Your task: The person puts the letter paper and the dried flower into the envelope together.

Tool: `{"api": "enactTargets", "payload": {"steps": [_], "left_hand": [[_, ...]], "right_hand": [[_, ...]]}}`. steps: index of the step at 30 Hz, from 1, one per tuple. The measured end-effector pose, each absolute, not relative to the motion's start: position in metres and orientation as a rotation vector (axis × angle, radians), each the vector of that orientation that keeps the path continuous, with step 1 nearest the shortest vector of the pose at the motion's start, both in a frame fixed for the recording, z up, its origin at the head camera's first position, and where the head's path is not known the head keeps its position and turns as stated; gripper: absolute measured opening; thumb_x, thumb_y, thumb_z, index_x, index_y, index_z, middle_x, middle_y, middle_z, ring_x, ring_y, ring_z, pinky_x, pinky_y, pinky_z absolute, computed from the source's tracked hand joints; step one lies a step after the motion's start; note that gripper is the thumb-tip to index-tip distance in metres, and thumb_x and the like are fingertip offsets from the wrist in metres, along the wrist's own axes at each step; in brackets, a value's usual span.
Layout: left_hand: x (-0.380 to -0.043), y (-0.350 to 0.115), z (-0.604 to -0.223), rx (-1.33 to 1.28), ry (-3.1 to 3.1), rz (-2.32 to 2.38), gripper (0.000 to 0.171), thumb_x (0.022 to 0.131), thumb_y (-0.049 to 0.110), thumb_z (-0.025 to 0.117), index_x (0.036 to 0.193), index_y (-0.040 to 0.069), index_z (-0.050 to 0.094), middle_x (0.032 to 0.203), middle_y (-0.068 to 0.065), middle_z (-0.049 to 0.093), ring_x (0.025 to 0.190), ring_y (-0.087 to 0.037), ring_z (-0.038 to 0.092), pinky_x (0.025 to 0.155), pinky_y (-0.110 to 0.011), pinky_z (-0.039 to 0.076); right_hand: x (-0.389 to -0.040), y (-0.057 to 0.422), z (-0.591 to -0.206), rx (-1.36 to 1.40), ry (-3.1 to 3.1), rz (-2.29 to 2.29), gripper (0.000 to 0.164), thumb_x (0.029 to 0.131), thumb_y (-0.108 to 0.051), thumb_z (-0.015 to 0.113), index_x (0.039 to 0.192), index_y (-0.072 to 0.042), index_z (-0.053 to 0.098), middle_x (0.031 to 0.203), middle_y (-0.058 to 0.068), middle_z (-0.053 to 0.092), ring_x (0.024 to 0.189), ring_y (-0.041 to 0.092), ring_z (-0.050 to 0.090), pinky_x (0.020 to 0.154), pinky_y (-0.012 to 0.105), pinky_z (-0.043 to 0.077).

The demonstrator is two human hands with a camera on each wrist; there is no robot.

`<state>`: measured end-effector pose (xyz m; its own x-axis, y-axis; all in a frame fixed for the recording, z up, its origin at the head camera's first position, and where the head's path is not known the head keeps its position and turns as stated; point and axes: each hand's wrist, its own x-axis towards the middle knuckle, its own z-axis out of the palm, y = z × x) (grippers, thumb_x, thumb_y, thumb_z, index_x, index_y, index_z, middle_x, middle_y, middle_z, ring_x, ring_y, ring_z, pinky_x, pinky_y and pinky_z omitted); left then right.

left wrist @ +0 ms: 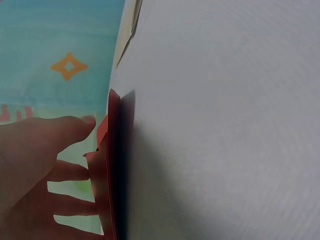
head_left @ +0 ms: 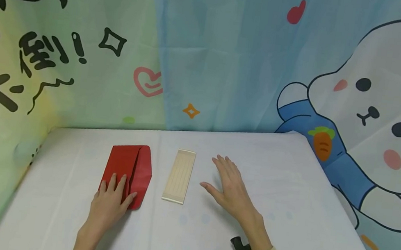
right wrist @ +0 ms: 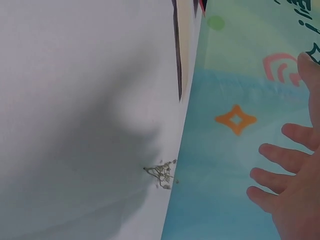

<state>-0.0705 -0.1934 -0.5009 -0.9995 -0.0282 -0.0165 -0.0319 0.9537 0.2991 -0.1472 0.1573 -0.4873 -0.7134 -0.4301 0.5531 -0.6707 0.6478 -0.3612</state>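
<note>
A red envelope (head_left: 120, 161) lies on the left part of the white table, its flap (head_left: 141, 180) unfolded toward the right. My left hand (head_left: 107, 209) rests on its lower part with spread, mostly straight fingers; in the left wrist view the fingertips touch the red paper (left wrist: 102, 185). To the envelope's right lies a flat, pale beige rectangular piece (head_left: 179, 176) with lengthwise lines and a lighter band at each end. Right of that piece, my right hand (head_left: 232, 190) hovers over the table, fingers extended and holding nothing. The right wrist view shows its fingers (right wrist: 282, 157) spread apart.
The table (head_left: 209, 241) has a white cloth. Behind it hangs a printed curtain (head_left: 222, 61) with a cartoon rabbit (head_left: 372, 120) at the right. Black wrist-worn pieces show near both wrists, one of them a black mount (head_left: 240, 247) by the right sleeve.
</note>
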Motion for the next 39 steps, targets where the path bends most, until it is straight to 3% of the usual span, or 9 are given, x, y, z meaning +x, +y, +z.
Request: {"api": "enactTargets", "payload": {"steps": [8,26,39], "left_hand": [[-0.070,-0.194,-0.503,-0.046,3.131,0.477,0.060,0.101,0.030,0.064,0.148,-0.004,0.048,0.150,-0.038,0.043,0.132,-0.064,0.041,0.099,-0.074,0.043],[-0.070,-0.196,-0.505,-0.077,3.129,0.507,0.056,0.100,0.028,0.064,0.147,0.000,0.051,0.147,-0.038,0.043,0.129,-0.061,0.043,0.095,-0.072,0.047],[-0.070,-0.197,-0.506,-0.080,3.173,0.514,0.056,0.098,0.028,0.068,0.144,0.000,0.054,0.142,-0.041,0.045,0.120,-0.060,0.049,0.084,-0.067,0.055]], "right_hand": [[-0.143,0.152,-0.492,0.868,-2.504,0.817,0.073,0.093,-0.042,0.076,0.145,0.001,0.052,0.150,0.026,0.051,0.144,0.048,0.043,0.115,0.063,0.036],[-0.130,0.133,-0.494,0.908,-2.594,0.784,0.060,0.089,-0.034,0.081,0.136,-0.002,0.061,0.145,0.024,0.056,0.141,0.048,0.047,0.112,0.063,0.041],[-0.125,0.109,-0.493,0.978,-2.657,0.848,0.050,0.096,-0.028,0.074,0.137,-0.004,0.061,0.147,0.023,0.055,0.140,0.048,0.047,0.111,0.063,0.041]]}}
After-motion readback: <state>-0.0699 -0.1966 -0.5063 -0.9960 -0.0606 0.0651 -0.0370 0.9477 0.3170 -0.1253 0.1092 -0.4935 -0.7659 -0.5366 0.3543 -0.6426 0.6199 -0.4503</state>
